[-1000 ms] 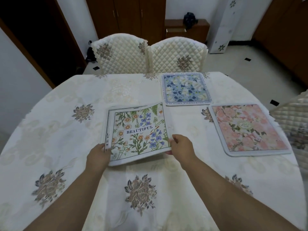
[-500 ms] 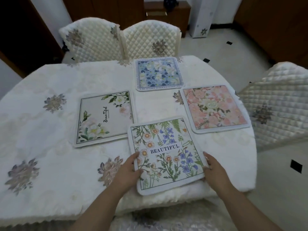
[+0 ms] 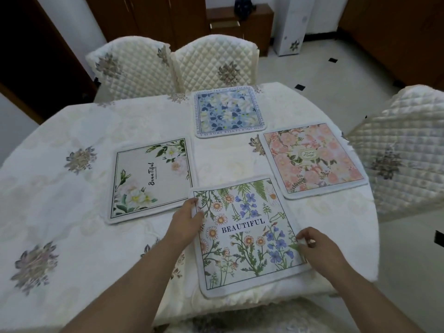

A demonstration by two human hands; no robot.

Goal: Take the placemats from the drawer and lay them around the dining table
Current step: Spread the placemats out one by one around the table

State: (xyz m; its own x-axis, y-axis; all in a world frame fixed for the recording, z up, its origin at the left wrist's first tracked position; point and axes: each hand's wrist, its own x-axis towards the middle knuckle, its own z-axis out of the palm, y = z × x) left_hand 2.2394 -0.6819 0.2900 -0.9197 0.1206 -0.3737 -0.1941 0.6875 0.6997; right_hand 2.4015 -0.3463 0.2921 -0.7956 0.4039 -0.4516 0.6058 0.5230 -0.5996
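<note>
The left hand (image 3: 186,218) lies flat and open, its fingers pressing on the left edge of the wildflower placemat (image 3: 245,234). The right hand (image 3: 317,246) has its grip pinched on that mat's right edge, thumb and fingers closed on the border.

This mat is a white square with daisies, blue flowers and green ferns, and the word BEAUTIFUL across its middle. It lies flat on the worktop (image 3: 60,188) at 6 o'clock, near the front edge. The word reads left to right and tilts up a little toward 2 o'clock.

The cream placemat (image 3: 151,179) sits at 9 o'clock, its corner just beside the wildflower mat. The pink placemat (image 3: 312,159) is at 3 o'clock, close to the worktop's right edge. The blue placemat (image 3: 229,111) is at 12 o'clock, by the far edge.

The left half of the worktop shows bare cloth. Quilted chairs (image 3: 213,63) stand behind.
</note>
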